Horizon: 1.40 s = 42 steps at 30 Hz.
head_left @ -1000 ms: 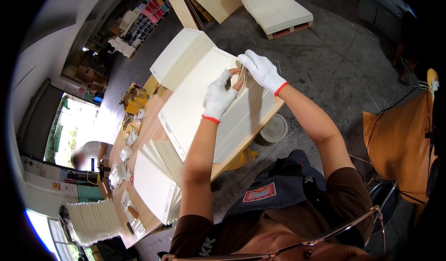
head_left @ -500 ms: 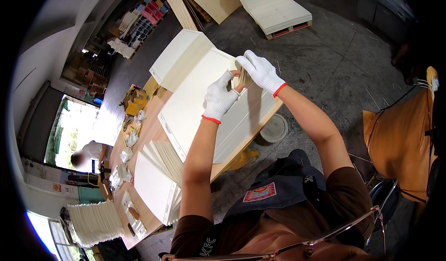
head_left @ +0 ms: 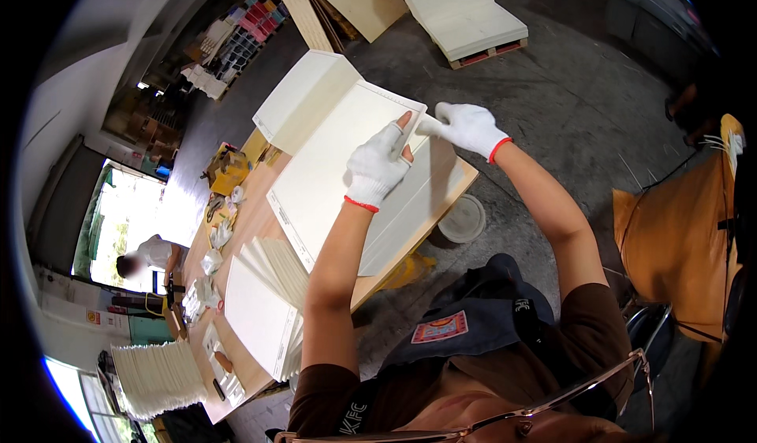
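White sheets (head_left: 323, 167) lie across the far right end of the table (head_left: 259, 193), their raised corner (head_left: 419, 111) now flatter, as the left hand (head_left: 375, 164), thumb and index apart, seemingly steadies them and the right hand (head_left: 468, 127), its grip impossible to tell, has shifted rightward beside that corner

2 hands (head_left: 380, 165) in white knit gloves (head_left: 471, 128), red cuffs (head_left: 362, 205); brown short sleeves (head_left: 593, 318); dark-blue apron (head_left: 487, 301), orange-red patch (head_left: 440, 328); thin-framed glasses (head_left: 637, 355).
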{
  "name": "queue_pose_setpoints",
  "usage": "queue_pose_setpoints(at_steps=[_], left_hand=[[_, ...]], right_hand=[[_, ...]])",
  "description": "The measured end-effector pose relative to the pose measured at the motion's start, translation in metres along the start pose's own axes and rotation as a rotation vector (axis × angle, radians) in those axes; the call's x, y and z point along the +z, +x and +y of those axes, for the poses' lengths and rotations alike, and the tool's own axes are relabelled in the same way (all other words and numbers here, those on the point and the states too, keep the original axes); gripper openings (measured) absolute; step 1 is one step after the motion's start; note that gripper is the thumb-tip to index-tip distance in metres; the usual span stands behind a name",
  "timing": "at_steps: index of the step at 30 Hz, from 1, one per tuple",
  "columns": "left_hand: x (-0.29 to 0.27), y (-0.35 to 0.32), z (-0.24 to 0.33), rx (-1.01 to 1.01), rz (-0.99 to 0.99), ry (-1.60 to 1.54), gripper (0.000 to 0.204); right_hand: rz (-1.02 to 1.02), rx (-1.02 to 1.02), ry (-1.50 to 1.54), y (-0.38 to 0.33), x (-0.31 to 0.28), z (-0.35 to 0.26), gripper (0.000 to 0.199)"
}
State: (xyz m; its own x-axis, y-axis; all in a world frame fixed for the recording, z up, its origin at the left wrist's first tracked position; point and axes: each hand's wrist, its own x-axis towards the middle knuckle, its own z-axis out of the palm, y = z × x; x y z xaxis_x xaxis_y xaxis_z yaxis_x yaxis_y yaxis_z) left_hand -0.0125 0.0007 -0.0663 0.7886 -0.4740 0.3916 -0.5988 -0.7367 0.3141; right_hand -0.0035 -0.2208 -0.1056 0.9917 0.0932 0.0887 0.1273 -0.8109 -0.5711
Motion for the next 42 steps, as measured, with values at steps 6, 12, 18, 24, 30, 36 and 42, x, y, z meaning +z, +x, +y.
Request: queue_pose_setpoints(at_steps=[6,12,18,24,30,36,42], left_hand=[[0.004,0.024,-0.008,-0.145,-0.064,0.111,0.045],[0.005,0.038,-0.012,-0.214,-0.111,0.131,0.041],[-0.003,0.016,-0.015,-0.234,-0.152,-0.165,0.042],[0.006,0.009,-0.027,-0.17,-0.104,-0.327,0.04],[0.01,0.01,-0.032,-0.172,-0.121,-0.384,0.041],[0.007,0.009,-0.025,-0.219,-0.057,-0.403,0.037],[0.002,0.009,-0.014,-0.208,-0.123,-0.24,0.035]], right_hand=[[0.203,-0.231,-0.183,0.004,0.003,-0.001,0.06],[0.38,-0.446,-0.319,0.016,-0.004,-0.008,0.057],[0.173,-0.12,0.366,0.024,0.009,-0.028,0.055],[0.29,-0.069,0.435,0.022,0.021,-0.029,0.058],[0.276,-0.058,0.408,0.022,0.024,-0.025,0.057],[0.323,-0.09,0.382,0.02,0.027,-0.026,0.054],[0.342,-0.107,0.376,0.024,0.029,-0.024,0.051]])
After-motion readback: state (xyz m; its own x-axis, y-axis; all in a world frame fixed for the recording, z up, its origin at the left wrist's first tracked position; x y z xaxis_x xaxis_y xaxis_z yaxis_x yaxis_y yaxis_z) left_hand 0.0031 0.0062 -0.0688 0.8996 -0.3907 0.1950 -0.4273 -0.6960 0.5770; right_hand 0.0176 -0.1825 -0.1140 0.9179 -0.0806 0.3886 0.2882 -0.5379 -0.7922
